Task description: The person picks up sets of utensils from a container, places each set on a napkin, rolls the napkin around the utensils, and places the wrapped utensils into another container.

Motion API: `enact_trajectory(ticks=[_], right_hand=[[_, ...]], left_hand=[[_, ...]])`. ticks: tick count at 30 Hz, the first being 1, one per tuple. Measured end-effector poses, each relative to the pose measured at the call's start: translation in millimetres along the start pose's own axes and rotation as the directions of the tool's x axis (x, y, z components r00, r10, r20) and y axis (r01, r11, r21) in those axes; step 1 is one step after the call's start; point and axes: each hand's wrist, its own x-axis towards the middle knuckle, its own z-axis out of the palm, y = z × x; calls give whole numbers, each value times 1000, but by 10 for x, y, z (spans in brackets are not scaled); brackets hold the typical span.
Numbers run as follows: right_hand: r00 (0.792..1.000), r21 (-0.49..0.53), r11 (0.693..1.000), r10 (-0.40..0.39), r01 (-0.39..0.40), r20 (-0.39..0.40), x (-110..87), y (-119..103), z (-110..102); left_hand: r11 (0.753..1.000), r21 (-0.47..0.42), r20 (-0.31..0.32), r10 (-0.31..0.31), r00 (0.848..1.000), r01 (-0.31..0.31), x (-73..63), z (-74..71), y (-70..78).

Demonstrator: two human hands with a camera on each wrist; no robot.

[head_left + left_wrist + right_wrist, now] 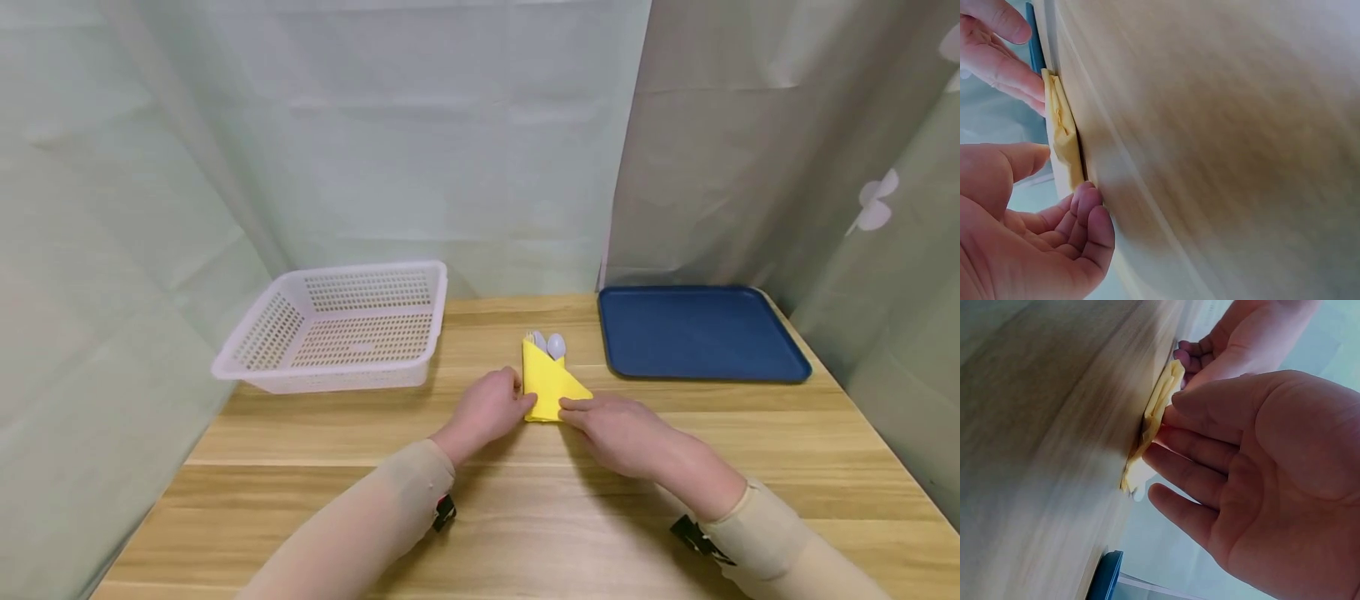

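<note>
A folded yellow napkin (pixel 549 385) lies on the wooden table, its upper edge slanting down to the right. From its top stick out a light-coloured spoon (pixel 556 346) and the tips of other cutlery (pixel 536 339); their handles are hidden inside. At the napkin's left edge, my left hand (pixel 492 406) pinches it, thumb on top and curled fingers beside the edge. My right hand (pixel 618 429) rests nearly straight fingertips on its lower right part. Low folded layers of the napkin (pixel 1065 134) show between both hands in the left wrist view.
A white perforated plastic basket (pixel 330 375) stands at the back left of the table. At the back right lies a blue rectangular tray (pixel 701 333). Pale curtains (pixel 450 150) hang right behind the table and along both sides.
</note>
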Motion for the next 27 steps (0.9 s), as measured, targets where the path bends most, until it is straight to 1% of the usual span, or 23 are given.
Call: enact_trajectory(ticks=[1,3,4,5,6,7,8,10,11,12,13,18,19,20,22,24,27], right_hand=[[1000,5,1000,0,0,2,1,11,6],[1000,11,1000,1,-1,8,0,18,2],[1000,16,1000,4,-4,12,-4,23,0],[1000,23,1000,10,-10,19,-4,23,-4],[1000,27,1000,12,-12,25,-5,23,-9],[999,30,999,12,-13,30,-9,25,-15],[999,30,999,12,-13,35,-14,16,-28],[999,31,999,10,-12,43,-21,17,-39],[999,28,1000,7,-8,44,-23,17,-43],[999,24,1000,2,-3,44,-26,20,-46],[999,21,1000,-1,1,44,-28,21,-47],[998,19,1000,1,-3,60,-26,28,-38],[998,21,1000,5,-6,66,-24,27,-35],[997,24,1000,8,-10,73,-23,26,-36],[996,31,999,13,-16,88,-17,19,-34],[995,33,999,16,-19,96,-14,17,-35],[996,32,999,3,-6,93,-19,25,-36]], left_hand=[[1000,13,-8,2,1000,-2,62,94,-64],[1000,18,-2,-9,1000,9,106,141,-70],[1000,19,-6,-8,1000,8,103,139,-50],[1000,21,-1,-15,1000,15,88,121,-8],[999,23,8,-24,1000,24,36,50,76],[999,29,6,-27,1000,27,-1,16,134],[999,24,17,-42,999,42,-66,-73,234],[998,32,11,-49,999,49,-122,-124,314],[998,21,27,-66,997,65,-143,-165,361],[998,25,15,-60,998,59,-108,-117,323],[998,16,21,-65,998,65,-69,-85,294],[997,-9,46,-76,996,77,271,275,-50],[996,-21,63,-86,994,88,304,293,-75],[995,-26,70,-91,993,93,351,341,-123],[993,-40,95,-105,990,110,401,355,-149],[991,-55,107,-118,987,124,452,378,-183],[984,-90,121,-140,983,151,505,378,-189]])
